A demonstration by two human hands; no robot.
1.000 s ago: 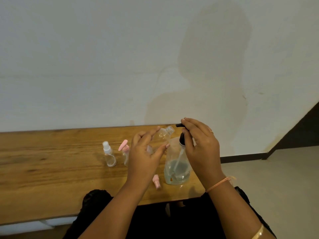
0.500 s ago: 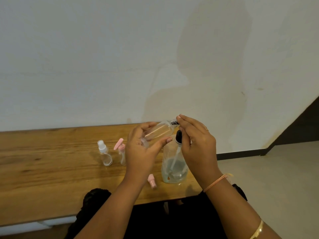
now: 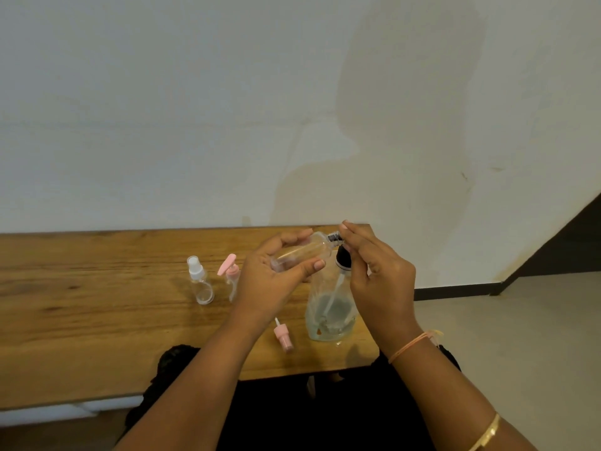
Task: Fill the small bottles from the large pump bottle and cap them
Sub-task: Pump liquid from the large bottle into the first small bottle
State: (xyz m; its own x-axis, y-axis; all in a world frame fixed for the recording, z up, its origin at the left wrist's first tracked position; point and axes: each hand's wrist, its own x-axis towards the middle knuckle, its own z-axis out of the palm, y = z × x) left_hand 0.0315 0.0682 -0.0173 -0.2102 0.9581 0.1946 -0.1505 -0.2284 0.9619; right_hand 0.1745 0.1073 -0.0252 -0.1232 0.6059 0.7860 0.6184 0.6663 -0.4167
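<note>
My left hand grips a small clear bottle, tilted almost on its side with its open neck against the black pump nozzle. The large pump bottle stands near the table's right end, a little cloudy liquid at its bottom. My right hand lies over its black pump head, fingers extended on the top. A loose pink pump cap lies on the table in front of the big bottle.
A small clear spray bottle with a white top and a small bottle with a pink pump stand to the left on the wooden table. A white wall rises right behind. The table's right edge is beside the large bottle.
My left hand has brought the small bottle up and right until its neck meets the pump nozzle. My right hand has stayed on the pump head.
</note>
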